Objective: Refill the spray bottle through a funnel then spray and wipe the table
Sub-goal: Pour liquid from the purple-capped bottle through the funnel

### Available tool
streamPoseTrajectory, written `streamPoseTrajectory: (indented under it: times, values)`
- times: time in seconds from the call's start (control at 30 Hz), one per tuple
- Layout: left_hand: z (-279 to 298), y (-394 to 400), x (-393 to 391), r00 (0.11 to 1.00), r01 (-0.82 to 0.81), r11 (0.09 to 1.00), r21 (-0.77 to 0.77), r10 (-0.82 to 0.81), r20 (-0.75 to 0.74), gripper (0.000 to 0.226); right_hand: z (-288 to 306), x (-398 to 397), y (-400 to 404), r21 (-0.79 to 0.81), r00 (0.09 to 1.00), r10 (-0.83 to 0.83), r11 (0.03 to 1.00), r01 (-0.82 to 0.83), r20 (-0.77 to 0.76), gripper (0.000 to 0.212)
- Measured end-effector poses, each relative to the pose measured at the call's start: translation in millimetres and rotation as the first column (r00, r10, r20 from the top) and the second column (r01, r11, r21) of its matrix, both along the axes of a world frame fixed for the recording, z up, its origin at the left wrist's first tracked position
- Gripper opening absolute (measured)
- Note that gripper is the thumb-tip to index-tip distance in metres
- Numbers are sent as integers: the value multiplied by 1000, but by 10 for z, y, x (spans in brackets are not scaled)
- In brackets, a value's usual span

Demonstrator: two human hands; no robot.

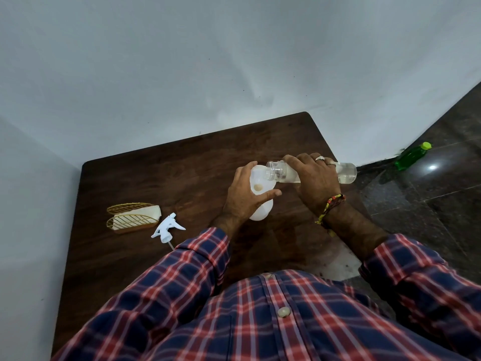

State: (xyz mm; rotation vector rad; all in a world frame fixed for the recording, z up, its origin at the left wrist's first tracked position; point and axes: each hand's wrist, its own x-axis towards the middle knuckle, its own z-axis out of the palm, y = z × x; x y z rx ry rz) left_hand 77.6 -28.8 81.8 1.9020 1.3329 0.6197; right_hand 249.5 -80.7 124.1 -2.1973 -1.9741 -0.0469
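Left of the funnel [260,182], on the table [156,178], sits a gold napkin holder [130,217], then the detached spray trigger [168,227]. The left hand [244,196] curls round the funnel's rim, steadying it in the spray bottle [260,212] beneath. Right of the funnel, the right hand [315,178] grips a clear water bottle [346,173], tipped nearly level, mouth over the bowl. Best to tilt slowly — let the funnel drain before adding more — and keep its stem seated. Far right, a green bottle [411,157] lies on the floor.
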Motion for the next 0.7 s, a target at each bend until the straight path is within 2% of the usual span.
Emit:
streamPoseTrajectory:
  times: [0.2, 0.7]
  values:
    - [-9, -10, 12, 1000, -12, 1000, 14, 12, -5, 85, 0, -7, -9, 14, 1000, -2, 1000, 2, 0, 64]
    - [-29, 13, 21, 999, -8, 1000, 14, 8, -41, 88, 33, -19, -18, -1, 1000, -8, 1000, 8, -9, 61]
